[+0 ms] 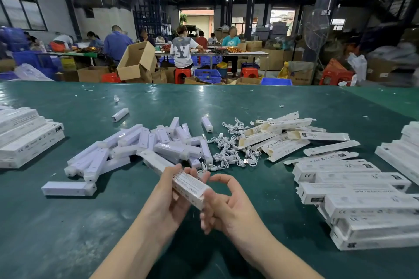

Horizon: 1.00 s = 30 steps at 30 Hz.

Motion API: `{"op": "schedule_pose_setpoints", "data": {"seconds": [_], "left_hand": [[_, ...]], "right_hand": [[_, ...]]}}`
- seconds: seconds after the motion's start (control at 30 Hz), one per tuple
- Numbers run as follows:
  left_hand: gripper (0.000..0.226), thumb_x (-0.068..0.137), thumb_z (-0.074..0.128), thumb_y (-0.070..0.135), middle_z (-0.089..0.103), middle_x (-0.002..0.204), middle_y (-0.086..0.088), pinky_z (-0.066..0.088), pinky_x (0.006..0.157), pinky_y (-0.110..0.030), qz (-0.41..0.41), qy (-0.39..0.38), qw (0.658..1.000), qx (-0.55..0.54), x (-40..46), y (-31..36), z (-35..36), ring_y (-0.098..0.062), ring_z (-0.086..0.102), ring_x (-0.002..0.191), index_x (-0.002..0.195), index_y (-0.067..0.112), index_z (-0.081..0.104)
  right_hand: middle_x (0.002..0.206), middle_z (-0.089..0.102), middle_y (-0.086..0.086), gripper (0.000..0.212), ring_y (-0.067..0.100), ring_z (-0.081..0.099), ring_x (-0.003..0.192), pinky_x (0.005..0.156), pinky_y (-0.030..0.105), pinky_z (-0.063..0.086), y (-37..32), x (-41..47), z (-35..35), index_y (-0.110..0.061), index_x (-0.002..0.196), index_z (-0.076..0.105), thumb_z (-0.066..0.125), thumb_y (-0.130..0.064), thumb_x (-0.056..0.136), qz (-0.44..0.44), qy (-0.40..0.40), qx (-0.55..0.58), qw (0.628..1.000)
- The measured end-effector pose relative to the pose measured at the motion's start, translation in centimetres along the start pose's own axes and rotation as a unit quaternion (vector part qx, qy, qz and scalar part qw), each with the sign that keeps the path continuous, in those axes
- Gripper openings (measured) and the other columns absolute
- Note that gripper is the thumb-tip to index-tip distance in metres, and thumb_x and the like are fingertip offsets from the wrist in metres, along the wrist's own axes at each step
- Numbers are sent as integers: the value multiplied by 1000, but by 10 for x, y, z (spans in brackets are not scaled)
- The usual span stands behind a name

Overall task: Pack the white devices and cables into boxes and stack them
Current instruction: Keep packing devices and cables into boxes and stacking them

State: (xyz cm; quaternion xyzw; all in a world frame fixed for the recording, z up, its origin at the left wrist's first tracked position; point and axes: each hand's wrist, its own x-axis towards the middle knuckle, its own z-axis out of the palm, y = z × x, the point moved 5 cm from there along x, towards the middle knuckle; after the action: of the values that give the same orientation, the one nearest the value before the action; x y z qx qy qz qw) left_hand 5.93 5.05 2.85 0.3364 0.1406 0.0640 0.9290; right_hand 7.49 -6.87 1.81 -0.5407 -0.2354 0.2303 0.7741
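My left hand (175, 190) grips a long white printed box (189, 187) above the green table (56, 222), its fingers curled over the far side. At the box's near end sits my right hand (223, 204), fingers loosely curled and touching that end. A heap of white bar-shaped devices (145, 147) lies behind my hands at centre left. White cables (229, 147) are tangled just right of the heap. Empty open boxes (285, 136) lie scattered behind the cables.
Stacked closed boxes stand at the left edge (27, 138) and at the right (362, 199). One device (68, 188) lies alone at the near left. Beyond the table's far edge, people sit at other tables among cardboard cartons and blue crates.
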Motion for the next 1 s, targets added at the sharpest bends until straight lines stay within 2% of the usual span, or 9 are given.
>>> {"op": "schedule_pose_setpoints", "data": {"seconds": [0.13, 0.23, 0.33, 0.5, 0.63, 0.7, 0.77, 0.9, 1.0], "left_hand": [[29, 75, 75, 16, 50, 65, -1, 55, 85, -37, -75, -84, 992, -50, -6, -11, 10, -13, 62, 54, 89, 6, 51], [28, 77, 73, 8, 41, 63, -1, 58, 73, -30, -63, -116, 991, -38, -5, -10, 13, -6, 41, 42, 96, 6, 52], [21, 82, 63, 13, 39, 61, 0, 55, 60, -23, -42, -116, 992, -9, -4, -5, 15, -5, 36, 42, 98, 5, 52], [17, 79, 63, 23, 41, 54, 6, 35, 48, -18, -40, -84, 995, 45, -5, -1, 13, -5, 30, 47, 89, 11, 59], [14, 73, 67, 13, 43, 58, 5, 36, 45, -9, -60, -58, 994, -68, -5, 5, 14, -3, 36, 38, 82, 8, 58], [11, 78, 63, 9, 42, 57, 4, 44, 45, -12, -13, 19, 995, -92, 1, 12, 1, -5, 40, 38, 78, 11, 52], [14, 86, 58, 8, 43, 56, 4, 49, 48, -15, 48, 108, 987, -108, 8, 22, -16, -7, 44, 39, 80, 12, 47], [20, 89, 54, 4, 39, 61, 1, 52, 51, -19, 87, 185, 964, -167, 11, 31, -37, -7, 38, 39, 75, 14, 43], [18, 89, 52, 3, 39, 61, 0, 51, 59, -23, 102, 203, 960, -162, 13, 32, -39, -8, 37, 38, 77, 12, 44]], "right_hand": [[61, 63, -1, 86, 11, 54, 47, 46, 21, 42, 7, -1, -2, -28, 116, 43, 87, -62, 50, -3, -1, -140, 990], [73, 68, -3, 76, 4, 54, 55, 56, 23, 47, 7, -3, -3, -49, 113, 47, 91, -49, 52, -44, 15, -250, 967], [76, 68, -11, 82, 3, 54, 54, 61, 27, 51, 1, -5, -1, -52, 122, 39, 80, -71, 53, -75, 45, -367, 926], [102, 60, -38, 74, -18, 56, 72, 68, 2, 41, -18, -9, 18, -70, 128, 16, 59, -78, 68, -198, 50, -498, 843], [90, 68, -13, 74, 0, 57, 62, 61, 14, 44, -8, 4, 18, -68, 133, 11, 53, -75, 73, -114, -20, -470, 875], [84, 63, -13, 72, 3, 54, 64, 68, 26, 47, -8, 18, 15, -52, 140, 23, 45, -77, 76, -90, -38, -426, 899], [87, 58, -16, 67, 0, 54, 73, 72, 24, 45, -12, 36, 11, -41, 136, 36, 38, -78, 81, -98, -9, -426, 899], [142, 35, -3, 50, 16, 33, 131, 107, 34, 33, -6, 85, 5, -31, 141, 37, 49, -46, 95, -91, 20, -664, 742], [162, 4, 4, 55, 26, 5, 147, 120, 43, 12, 1, 124, 0, -37, 148, 29, 47, -44, 97, -43, 23, -721, 691]]}}
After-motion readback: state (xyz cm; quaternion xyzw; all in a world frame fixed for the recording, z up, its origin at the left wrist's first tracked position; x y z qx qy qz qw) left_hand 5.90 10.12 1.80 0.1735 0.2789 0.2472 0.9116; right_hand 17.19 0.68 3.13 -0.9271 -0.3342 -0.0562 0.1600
